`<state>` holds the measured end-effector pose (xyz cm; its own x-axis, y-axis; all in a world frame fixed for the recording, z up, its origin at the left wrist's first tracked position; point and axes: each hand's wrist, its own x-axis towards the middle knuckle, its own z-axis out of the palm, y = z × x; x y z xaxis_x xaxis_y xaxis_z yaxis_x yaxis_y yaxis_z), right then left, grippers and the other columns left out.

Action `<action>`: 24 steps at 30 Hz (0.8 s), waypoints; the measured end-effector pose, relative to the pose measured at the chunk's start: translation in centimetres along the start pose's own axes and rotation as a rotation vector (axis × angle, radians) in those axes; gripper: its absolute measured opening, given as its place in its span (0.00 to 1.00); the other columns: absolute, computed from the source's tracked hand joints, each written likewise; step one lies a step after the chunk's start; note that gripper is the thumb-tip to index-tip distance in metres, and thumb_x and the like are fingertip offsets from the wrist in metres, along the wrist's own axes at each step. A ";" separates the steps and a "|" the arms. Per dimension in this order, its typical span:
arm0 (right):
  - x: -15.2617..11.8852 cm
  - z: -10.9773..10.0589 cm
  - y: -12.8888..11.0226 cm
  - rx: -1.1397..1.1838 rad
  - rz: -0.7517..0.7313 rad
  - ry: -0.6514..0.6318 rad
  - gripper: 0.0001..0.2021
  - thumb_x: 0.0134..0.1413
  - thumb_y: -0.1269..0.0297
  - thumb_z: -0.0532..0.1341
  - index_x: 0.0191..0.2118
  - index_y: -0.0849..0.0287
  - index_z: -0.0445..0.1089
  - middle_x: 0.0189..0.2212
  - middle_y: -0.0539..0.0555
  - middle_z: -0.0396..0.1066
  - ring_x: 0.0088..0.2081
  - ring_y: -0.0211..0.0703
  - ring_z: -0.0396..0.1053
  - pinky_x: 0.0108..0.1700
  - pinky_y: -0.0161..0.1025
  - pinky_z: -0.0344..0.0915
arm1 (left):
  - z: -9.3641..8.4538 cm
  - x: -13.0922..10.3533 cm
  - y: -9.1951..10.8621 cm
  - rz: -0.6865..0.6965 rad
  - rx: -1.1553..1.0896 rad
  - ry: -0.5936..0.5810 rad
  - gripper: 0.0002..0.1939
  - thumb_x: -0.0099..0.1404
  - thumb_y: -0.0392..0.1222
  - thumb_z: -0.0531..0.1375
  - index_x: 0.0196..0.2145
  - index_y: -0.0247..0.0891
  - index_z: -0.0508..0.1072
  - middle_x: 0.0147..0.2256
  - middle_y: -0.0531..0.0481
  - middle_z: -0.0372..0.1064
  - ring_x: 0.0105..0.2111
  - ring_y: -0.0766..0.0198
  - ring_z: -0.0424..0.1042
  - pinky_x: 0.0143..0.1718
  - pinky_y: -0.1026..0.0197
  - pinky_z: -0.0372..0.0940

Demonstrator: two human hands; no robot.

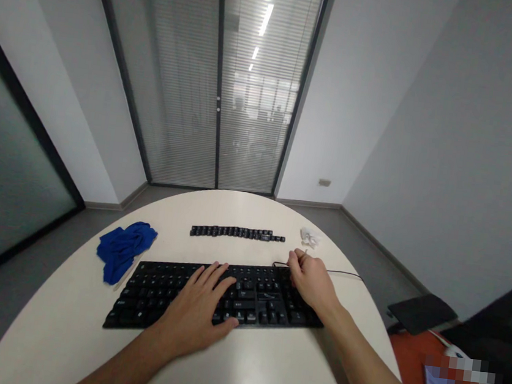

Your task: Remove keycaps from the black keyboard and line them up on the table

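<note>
A black keyboard (252, 305) lies across the table in front of me. My left hand (199, 306) rests on its middle with the fingers spread, thumb near the front edge. Over the keyboard's far right end my right hand (313, 280) is closed in a pinch. A small pale tip shows above those fingers, too small to name. Beyond the keyboard, loose black keycaps (233, 232) stand in a long row. A crumpled white tissue (309, 237) lies just past my right hand. Keys under both hands are hidden.
A blue cloth (124, 248) lies bunched at the left of the round cream table (259, 368). The keyboard's cable (343, 273) runs off the right edge. At the lower right, a chair (422, 312) stands beside a red surface (410, 357) with papers on it.
</note>
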<state>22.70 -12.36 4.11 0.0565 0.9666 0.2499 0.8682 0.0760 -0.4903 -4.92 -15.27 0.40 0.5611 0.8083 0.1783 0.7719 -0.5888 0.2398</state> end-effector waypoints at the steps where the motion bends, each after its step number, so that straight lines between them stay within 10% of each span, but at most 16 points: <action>1: -0.1 0.1 -0.1 -0.021 -0.012 0.007 0.19 0.66 0.57 0.47 0.24 0.55 0.60 0.17 0.52 0.68 0.23 0.44 0.68 0.31 0.37 0.56 | 0.1 0.0 0.0 0.000 0.000 0.001 0.32 0.63 0.56 0.59 0.62 0.45 0.61 0.68 0.45 0.49 0.68 0.46 0.47 0.67 0.40 0.44; 13: 0.1 0.5 0.4 -0.069 -0.061 0.052 0.17 0.63 0.57 0.51 0.23 0.55 0.61 0.16 0.49 0.65 0.22 0.42 0.64 0.29 0.37 0.52 | 0.2 0.0 -0.1 0.004 -0.006 -0.004 0.32 0.63 0.57 0.59 0.62 0.45 0.60 0.68 0.45 0.48 0.68 0.46 0.47 0.67 0.40 0.44; 24: 0.6 -0.7 2.5 0.116 -0.130 -0.197 0.16 0.61 0.53 0.54 0.28 0.58 0.68 0.19 0.47 0.66 0.22 0.38 0.62 0.29 0.35 0.56 | -0.1 0.1 0.1 0.003 -0.012 -0.002 0.32 0.63 0.57 0.59 0.62 0.44 0.62 0.68 0.44 0.49 0.67 0.45 0.47 0.67 0.40 0.45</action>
<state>25.29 -11.80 3.61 -0.1587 0.9750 0.1556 0.7991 0.2194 -0.5597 -4.83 -15.23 0.53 0.5645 0.8063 0.1769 0.7662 -0.5915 0.2509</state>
